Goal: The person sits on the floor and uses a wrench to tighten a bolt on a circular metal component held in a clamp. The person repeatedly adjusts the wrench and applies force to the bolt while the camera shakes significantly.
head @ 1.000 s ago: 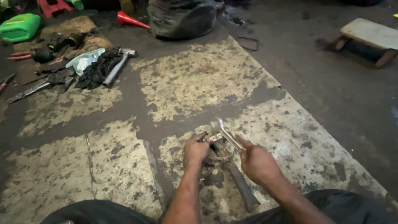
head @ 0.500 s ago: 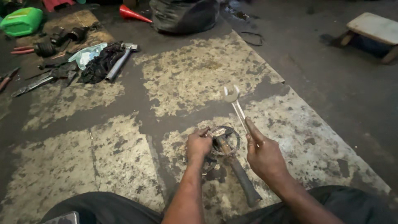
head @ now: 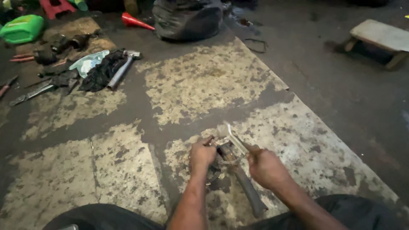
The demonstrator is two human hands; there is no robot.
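Your right hand (head: 265,167) is closed around the shank of a bright metal spanner (head: 233,138), whose head points up and away from you and sits right over the part you are working on. Your left hand (head: 202,154) is curled shut on the near-left side of that part, a greasy shaft assembly (head: 238,176) lying on the floor between your knees, its ringed head (head: 226,151) under your fingers and its dark shaft running back toward your right leg. From how things lie, you seem to be at the fastener stage: the left hand steadies the head while the right brings the spanner to it. Whether the spanner is seated on a nut I cannot tell; the tool is blurred and your hands hide the joint. The next move likely calls for a square fit of the spanner before you pull, with the left hand pressing down so the oily piece does not roll. All this sits on a worn, stained mat (head: 204,85). Well apart at the far left lie a hammer (head: 121,70) on a black rag (head: 100,72), some loose tools (head: 32,93), a green jug (head: 21,29) and a red funnel (head: 134,21); a low wooden stool (head: 379,38) stands far right.
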